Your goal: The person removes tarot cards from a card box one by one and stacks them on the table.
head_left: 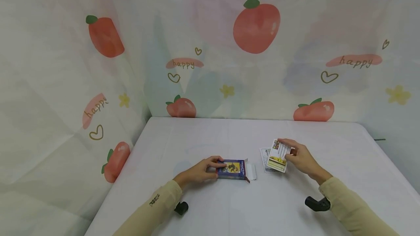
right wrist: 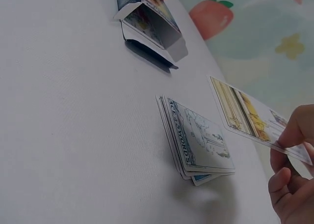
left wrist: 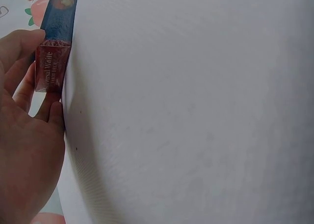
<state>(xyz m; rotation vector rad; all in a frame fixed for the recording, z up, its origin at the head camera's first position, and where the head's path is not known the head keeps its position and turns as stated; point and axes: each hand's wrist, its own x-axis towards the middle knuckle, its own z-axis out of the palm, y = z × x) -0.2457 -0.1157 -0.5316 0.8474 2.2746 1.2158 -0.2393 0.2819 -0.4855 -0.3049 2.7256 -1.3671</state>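
Observation:
In the head view my left hand (head_left: pixel 200 170) grips the closed end of a blue tarot card box (head_left: pixel 231 168), thumb on one side and fingers on the other. "Tarot deck" is printed on the box's red end (left wrist: pixel 51 69) in the left wrist view. Its other end is open, flaps (right wrist: pixel 152 54) folded out towards the right. My right hand (head_left: pixel 303 159) pinches a tarot card (head_left: pixel 278 156) with a yellow picture, held tilted above a small stack of cards (right wrist: pixel 201 135). The stack lies slightly fanned on the table, an Ace of Swords uppermost.
A white cloth covers the table (head_left: pixel 203 134). Behind it and at the left hang curtains (head_left: pixel 210 83) printed with fruit and flowers. Black wrist devices show below the left sleeve (head_left: pixel 151 207) and beside the right sleeve (head_left: pixel 354 207).

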